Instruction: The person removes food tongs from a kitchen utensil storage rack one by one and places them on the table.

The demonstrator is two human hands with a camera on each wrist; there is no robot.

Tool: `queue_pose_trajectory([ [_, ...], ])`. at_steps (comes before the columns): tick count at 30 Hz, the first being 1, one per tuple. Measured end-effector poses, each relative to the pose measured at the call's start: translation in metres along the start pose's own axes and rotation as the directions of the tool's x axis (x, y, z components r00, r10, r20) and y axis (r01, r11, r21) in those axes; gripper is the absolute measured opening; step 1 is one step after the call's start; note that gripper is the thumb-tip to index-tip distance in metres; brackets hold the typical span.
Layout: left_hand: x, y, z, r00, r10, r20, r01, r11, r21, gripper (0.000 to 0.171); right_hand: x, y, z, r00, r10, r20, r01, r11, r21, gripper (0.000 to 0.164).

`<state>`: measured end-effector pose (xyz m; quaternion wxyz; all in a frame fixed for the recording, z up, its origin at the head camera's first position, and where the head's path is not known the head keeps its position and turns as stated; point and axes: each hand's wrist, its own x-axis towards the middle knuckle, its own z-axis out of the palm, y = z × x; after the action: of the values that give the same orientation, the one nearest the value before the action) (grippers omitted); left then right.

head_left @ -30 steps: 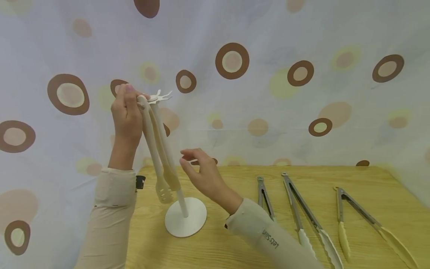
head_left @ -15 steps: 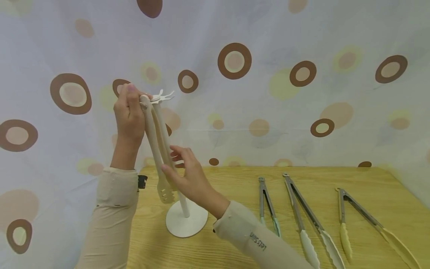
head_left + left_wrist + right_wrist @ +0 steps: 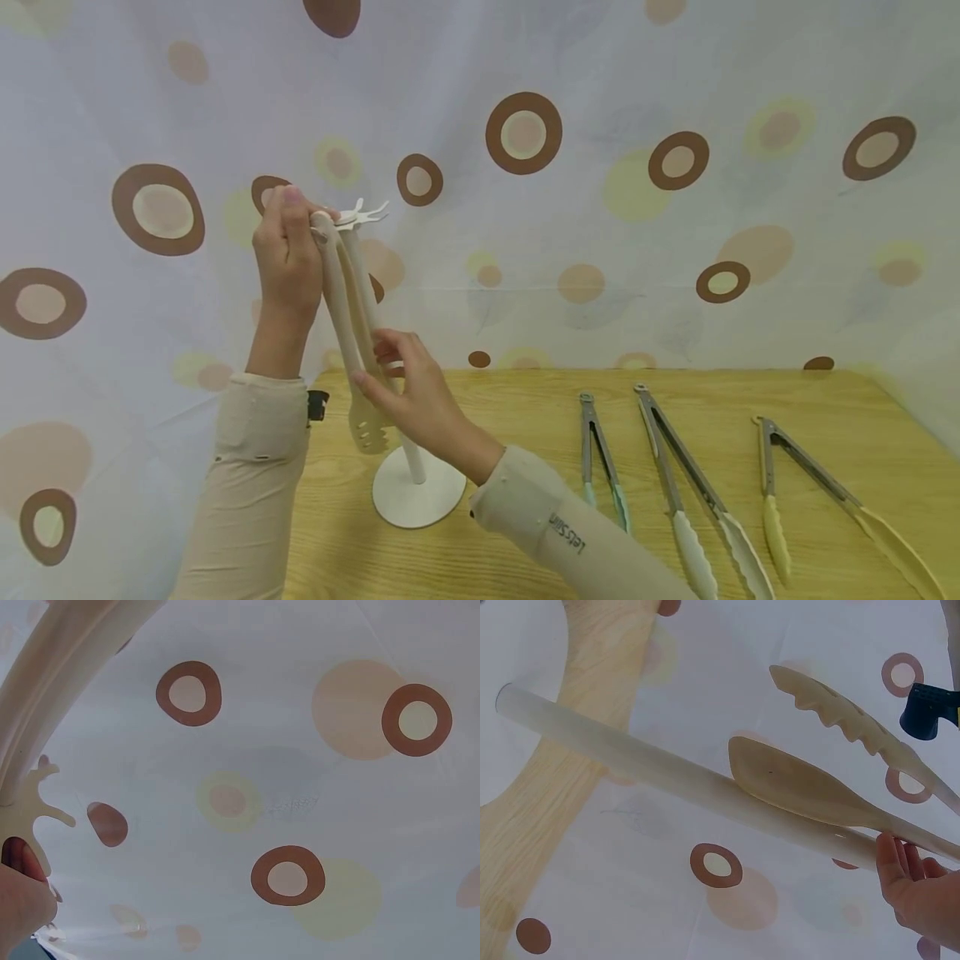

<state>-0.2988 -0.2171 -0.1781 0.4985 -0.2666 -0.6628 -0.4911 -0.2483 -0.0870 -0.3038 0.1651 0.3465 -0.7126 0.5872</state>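
In the head view my left hand (image 3: 288, 250) is raised at the top of a white stand (image 3: 416, 462), gripping the upper end of beige tongs (image 3: 345, 308) beside the stand's branching hooks (image 3: 363, 217). The tongs hang down along the pole. My right hand (image 3: 423, 392) holds one arm of them lower down, its thumb in front. The right wrist view has the fingertips (image 3: 886, 844) against that arm, near its smooth paddle-like end (image 3: 802, 784); the scalloped end (image 3: 840, 712) stands apart. A hook (image 3: 45, 802) shows close to my left hand (image 3: 22, 911) in the left wrist view.
Three metal tongs lie in a row on the wooden table (image 3: 517, 417) to the right: mint-tipped tongs (image 3: 596, 442), white-tipped tongs (image 3: 675, 458) and yellow-tipped tongs (image 3: 810, 475). The stand's round base (image 3: 405, 508) rests on the table. A dotted curtain (image 3: 600, 317) hangs behind.
My right hand has come in from the right and taken hold of the lower part of the beige tongs. The left hand stays at the stand's top.
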Motion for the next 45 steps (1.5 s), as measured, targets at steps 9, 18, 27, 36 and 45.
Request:
queue_pose_trajectory([
  [9, 0.001, -0.001, -0.003, 1.0, 0.006, 0.01, -0.006, 1.0, -0.016, 0.034, 0.0, -0.002, 0.009, 0.999, 0.007, -0.044, -0.009, 0.998, -0.057, 0.047],
  [18, 0.002, 0.0, -0.004, 0.999, 0.008, 0.04, -0.005, 0.997, -0.071, 0.038, 0.001, -0.002, 0.016, 0.995, 0.017, -0.096, -0.029, 0.992, -0.121, 0.045],
  [27, 0.003, 0.001, -0.006, 0.999, 0.011, 0.049, -0.008, 0.997, -0.077, 0.039, -0.002, -0.001, 0.014, 0.998, 0.014, -0.068, -0.016, 0.999, -0.03, 0.039],
  [36, 0.003, 0.002, -0.008, 0.998, 0.014, 0.064, -0.009, 0.996, -0.084, 0.039, -0.005, -0.003, 0.013, 0.997, -0.03, -0.071, 0.031, 0.999, 0.015, 0.038],
  [45, 0.004, 0.003, -0.01, 0.994, -0.035, 0.104, 0.043, 0.996, -0.081, 0.041, -0.005, -0.006, 0.014, 0.996, -0.058, -0.074, 0.06, 0.998, 0.028, 0.036],
])
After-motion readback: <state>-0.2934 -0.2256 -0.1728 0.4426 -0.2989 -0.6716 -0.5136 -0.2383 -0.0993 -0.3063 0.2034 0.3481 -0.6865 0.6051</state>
